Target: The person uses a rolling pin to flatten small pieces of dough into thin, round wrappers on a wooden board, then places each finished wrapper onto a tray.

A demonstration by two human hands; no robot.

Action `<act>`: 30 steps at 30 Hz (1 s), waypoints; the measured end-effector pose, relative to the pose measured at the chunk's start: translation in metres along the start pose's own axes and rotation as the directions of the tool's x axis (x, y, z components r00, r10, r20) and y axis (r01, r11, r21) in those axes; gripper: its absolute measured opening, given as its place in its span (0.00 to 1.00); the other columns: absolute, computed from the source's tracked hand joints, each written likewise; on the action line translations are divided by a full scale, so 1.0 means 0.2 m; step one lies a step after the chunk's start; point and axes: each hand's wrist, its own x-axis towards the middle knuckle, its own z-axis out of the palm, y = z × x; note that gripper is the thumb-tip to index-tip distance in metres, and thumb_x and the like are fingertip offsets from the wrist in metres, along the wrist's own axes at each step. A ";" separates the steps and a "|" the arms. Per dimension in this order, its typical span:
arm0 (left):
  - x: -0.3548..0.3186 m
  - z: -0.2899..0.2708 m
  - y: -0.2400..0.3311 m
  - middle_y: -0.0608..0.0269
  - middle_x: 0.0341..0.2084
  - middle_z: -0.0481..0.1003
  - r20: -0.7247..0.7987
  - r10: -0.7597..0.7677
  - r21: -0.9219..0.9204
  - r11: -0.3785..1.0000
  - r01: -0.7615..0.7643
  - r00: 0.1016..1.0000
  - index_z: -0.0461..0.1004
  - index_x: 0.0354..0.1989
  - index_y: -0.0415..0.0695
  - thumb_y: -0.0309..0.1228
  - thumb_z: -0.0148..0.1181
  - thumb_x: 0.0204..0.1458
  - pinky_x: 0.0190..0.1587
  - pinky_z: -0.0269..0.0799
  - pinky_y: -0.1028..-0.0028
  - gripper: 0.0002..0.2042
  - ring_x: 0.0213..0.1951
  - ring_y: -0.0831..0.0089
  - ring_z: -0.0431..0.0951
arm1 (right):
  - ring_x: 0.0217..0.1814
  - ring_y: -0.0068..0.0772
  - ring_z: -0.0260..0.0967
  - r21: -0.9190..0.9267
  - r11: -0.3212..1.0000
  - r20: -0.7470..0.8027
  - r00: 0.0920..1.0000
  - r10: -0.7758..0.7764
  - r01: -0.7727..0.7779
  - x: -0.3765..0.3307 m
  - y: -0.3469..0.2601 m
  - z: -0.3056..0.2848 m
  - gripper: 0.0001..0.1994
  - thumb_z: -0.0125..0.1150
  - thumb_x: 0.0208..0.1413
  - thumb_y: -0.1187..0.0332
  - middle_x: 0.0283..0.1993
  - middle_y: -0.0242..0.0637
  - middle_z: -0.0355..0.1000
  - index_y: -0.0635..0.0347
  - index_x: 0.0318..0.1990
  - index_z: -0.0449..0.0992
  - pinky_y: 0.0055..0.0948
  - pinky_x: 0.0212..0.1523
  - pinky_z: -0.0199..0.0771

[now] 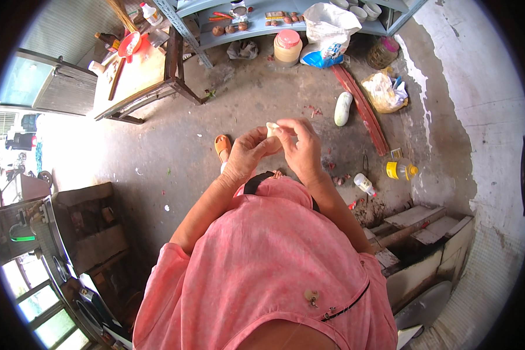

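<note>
Both hands meet in front of my chest around a small cream-white piece, shaped much like a garlic clove. My left hand pinches it from the left, with the fingers curled. My right hand has its thumb and fingertips closed on the other side of it. The fingers cover its lower part. Beneath the hands is bare concrete floor, and an orange slipper shows beside my left wrist.
A wooden table at far left bears a red bowl. Blue shelves stand at the back. On the floor to the right lie a pale gourd, a reddish beam and an oil bottle.
</note>
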 end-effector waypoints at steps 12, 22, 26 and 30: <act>0.01 -0.02 -0.05 0.61 0.36 0.77 -0.099 0.049 0.299 0.954 -0.017 0.994 0.70 0.45 0.34 0.30 0.57 0.56 0.46 0.71 0.77 0.13 0.40 0.77 0.76 | 0.34 0.42 0.73 -0.052 0.998 0.017 1.000 -0.016 0.017 -0.03 0.03 0.00 0.03 0.58 0.54 0.71 0.34 0.39 0.72 0.59 0.34 0.75 0.32 0.33 0.73; -0.03 -0.04 -0.06 0.61 0.36 0.76 -0.136 0.166 0.424 0.901 -0.094 0.977 0.71 0.45 0.35 0.27 0.60 0.54 0.42 0.73 0.76 0.13 0.39 0.77 0.76 | 0.33 0.41 0.72 -0.094 0.995 0.070 0.997 0.020 -0.013 -0.05 0.02 0.03 0.04 0.60 0.54 0.70 0.33 0.40 0.72 0.60 0.35 0.75 0.33 0.32 0.72; -0.04 -0.07 -0.06 0.61 0.36 0.75 -0.164 0.116 0.332 0.942 -0.056 0.980 0.69 0.47 0.34 0.26 0.59 0.54 0.43 0.75 0.75 0.14 0.38 0.75 0.76 | 0.32 0.43 0.71 -0.103 0.993 0.111 0.993 -0.050 0.062 -0.04 0.02 0.06 0.04 0.60 0.53 0.71 0.31 0.40 0.72 0.59 0.35 0.75 0.34 0.32 0.71; -0.05 -0.08 -0.08 0.56 0.37 0.75 -0.212 0.104 0.112 0.990 -0.082 0.972 0.63 0.49 0.32 0.25 0.58 0.55 0.43 0.75 0.76 0.17 0.39 0.73 0.77 | 0.32 0.42 0.71 -0.001 1.000 0.061 0.998 -0.028 0.028 -0.02 -0.02 0.08 0.03 0.60 0.53 0.71 0.31 0.38 0.71 0.58 0.34 0.75 0.34 0.31 0.71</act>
